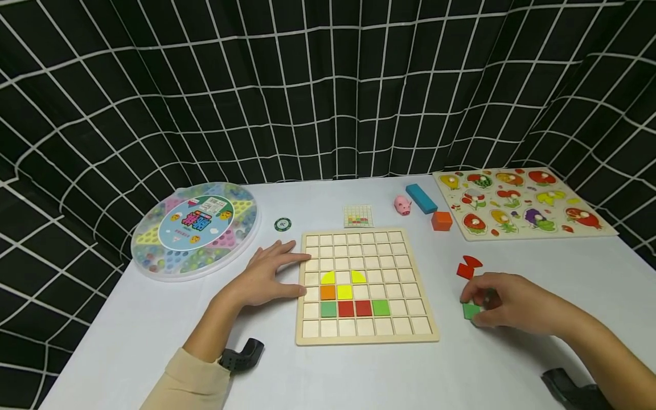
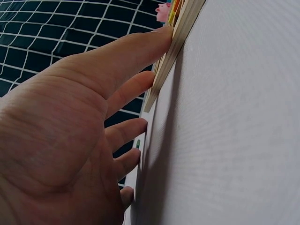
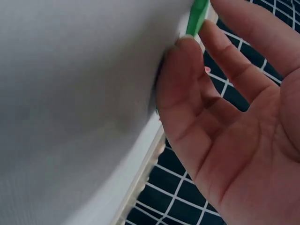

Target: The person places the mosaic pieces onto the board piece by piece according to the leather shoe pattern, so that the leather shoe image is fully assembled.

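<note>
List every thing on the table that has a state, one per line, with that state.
Grid board: lying flat, partly filled with eight coloured tiles.
Left hand: fingers straight, resting against the board's left edge.
Right hand: fingers curled, pinching a green piece.
Green piece: held at the table surface.
Round marble box: lid on.
Red pieces: loose, untouched.

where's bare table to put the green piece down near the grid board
Free: the near strip of table in front of the grid board, between both forearms, and the patch right of the board, below the fruit puzzle. Crowded: behind the board, with the pattern card, chip, pig and blocks; the left hand presses the board's left edge.
</note>
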